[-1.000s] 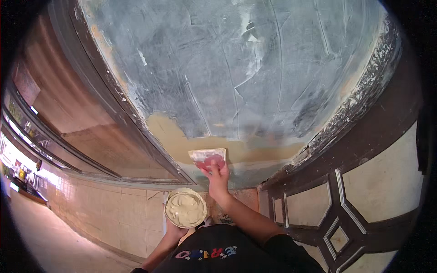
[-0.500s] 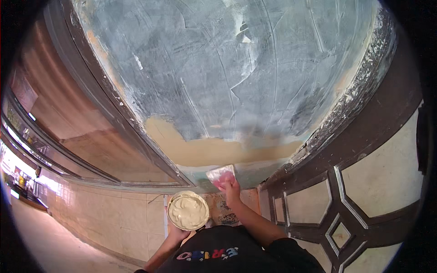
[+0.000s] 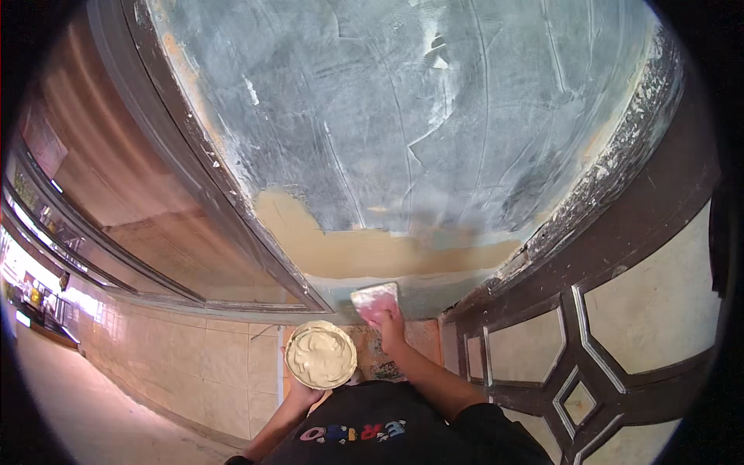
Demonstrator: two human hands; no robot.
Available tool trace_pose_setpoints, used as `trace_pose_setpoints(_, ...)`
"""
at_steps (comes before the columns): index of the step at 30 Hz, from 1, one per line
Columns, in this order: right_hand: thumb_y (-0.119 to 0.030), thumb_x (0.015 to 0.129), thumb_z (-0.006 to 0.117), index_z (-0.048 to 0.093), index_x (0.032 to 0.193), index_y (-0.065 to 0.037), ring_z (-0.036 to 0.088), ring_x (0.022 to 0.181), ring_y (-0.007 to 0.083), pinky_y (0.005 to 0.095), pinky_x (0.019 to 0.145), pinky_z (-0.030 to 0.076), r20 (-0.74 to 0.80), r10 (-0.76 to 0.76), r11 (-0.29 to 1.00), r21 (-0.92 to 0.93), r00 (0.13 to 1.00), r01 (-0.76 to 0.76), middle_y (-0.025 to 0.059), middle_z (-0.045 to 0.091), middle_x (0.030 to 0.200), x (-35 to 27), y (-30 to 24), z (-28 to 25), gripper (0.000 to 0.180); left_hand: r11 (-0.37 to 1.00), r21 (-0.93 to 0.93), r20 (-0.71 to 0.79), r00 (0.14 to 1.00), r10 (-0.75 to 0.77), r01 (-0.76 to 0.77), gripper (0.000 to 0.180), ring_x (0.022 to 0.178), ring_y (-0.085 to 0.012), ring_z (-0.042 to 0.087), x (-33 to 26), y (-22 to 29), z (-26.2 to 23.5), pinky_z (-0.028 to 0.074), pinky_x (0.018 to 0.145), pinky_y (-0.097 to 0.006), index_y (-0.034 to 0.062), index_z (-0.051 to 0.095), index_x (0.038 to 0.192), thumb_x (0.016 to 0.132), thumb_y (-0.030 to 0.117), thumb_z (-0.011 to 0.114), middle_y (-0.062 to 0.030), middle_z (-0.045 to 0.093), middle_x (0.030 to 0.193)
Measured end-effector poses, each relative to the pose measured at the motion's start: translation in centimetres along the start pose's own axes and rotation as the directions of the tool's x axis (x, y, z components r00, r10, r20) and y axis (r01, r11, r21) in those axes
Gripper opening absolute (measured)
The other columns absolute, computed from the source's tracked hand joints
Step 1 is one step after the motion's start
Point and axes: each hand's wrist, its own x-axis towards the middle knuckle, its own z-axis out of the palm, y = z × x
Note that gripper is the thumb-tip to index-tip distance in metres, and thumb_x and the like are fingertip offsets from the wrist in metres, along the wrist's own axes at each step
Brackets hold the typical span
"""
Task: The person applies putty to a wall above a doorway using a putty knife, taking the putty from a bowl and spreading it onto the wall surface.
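Observation:
My left hand [image 3: 304, 394] is closed under and around the side of a round tub, bearing it up at waist height. Thick, creamy pale-yellow putty [image 3: 322, 356] with a swirled surface fills the tub nearly to its rim. My right hand [image 3: 388, 324] grips a pink, flat putty spreader [image 3: 377, 301], whose far edge is smeared with whitish putty. The spreader is in front of the lowest part of the wall, just below a tan coated band [image 3: 364, 256]; whether it touches the wall I cannot tell. Above that band the wall [image 3: 333, 132] is grey-blue, streaked and scraped.
On the left stands a brown-framed glazed panel [image 3: 163, 209], with a tiled surface [image 3: 209, 356] below it. A dark door with pale panels [image 3: 643, 302] is at the right. Flaking dark trim [image 3: 620, 147] edges the wall. Worn, stained floor shows near my right forearm.
The view has shifted slightly, so the upper wall sits a little farther right. My hands, the tub and the spreader keep nearly the same places.

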Motion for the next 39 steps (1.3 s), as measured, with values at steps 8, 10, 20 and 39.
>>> trace_pose_setpoints(8, -0.016, 0.097, 0.049, 0.048, 0.118, -0.007, 0.056, 0.096, 0.0123, 0.034, 0.08, 0.054, 0.335, -0.373, 0.927, 0.167, 0.865, 0.336, 0.0034, 0.055, 0.112, -3.1, -7.7, 12.5, 0.023, 0.967, 0.228, 0.0, 0.993, 0.117, -0.114, 0.054, 0.129, -0.0253, 0.039, -1.3, 1.0, -3.1, 0.032, 0.108, -0.045, 0.0133, 0.033, 0.138, 0.092, 0.035, 0.051, -0.0102, 0.042, 0.138)
trace_pose_setpoints(10, -0.019, 0.097, 0.049, 0.048, 0.118, -0.007, 0.056, 0.097, 0.012, 0.0334, 0.08, 0.054, 0.292, -0.395, 0.918, 0.159, 0.871, 0.363, 0.0031, 0.056, 0.11, -0.2, -5.2, 10.5, 0.024, 0.723, 0.646, 0.164, 0.97, 0.179, -0.243, 0.077, 0.132, -0.0287, 0.035, -1.5, 1.3, -2.6, 0.028, 0.109, -0.048, 0.0194, 0.03, 0.143, 0.087, 0.072, 0.021, -0.0076, 0.033, 0.145)
trace_pose_setpoints(20, -0.021, 0.095, 0.053, 0.051, 0.114, -0.008, 0.063, 0.074, 0.0178, 0.0292, 0.058, 0.056, 0.086, 0.053, 0.984, -0.175, 0.995, -0.037, 0.0049, 0.061, 0.09, -0.8, 6.7, -1.0, 0.023, 0.876, 0.423, 0.008, 0.967, 0.253, -0.233, 0.075, 0.118, -0.023, 0.047, -0.7, 3.9, -0.2, 0.037, 0.102, -0.039, 0.0047, 0.038, 0.131, 0.067, 0.01, 0.076, -0.0118, 0.048, 0.128)
trace_pose_setpoints(39, -0.013, 0.094, 0.052, 0.044, 0.124, -0.007, 0.064, 0.088, 0.0187, 0.0294, 0.071, 0.057, -0.105, 0.036, 0.999, -0.008, 0.994, -0.037, 0.0078, 0.057, 0.112, -0.1, 3.4, 2.4, 0.032, 0.683, 0.708, 0.136, 0.984, 0.118, -0.18, 0.072, 0.124, -0.0286, 0.044, 1.6, 6.7, -3.1, 0.035, 0.105, -0.047, 0.0158, 0.037, 0.138, 0.091, 0.066, 0.016, -0.009, 0.044, 0.137)
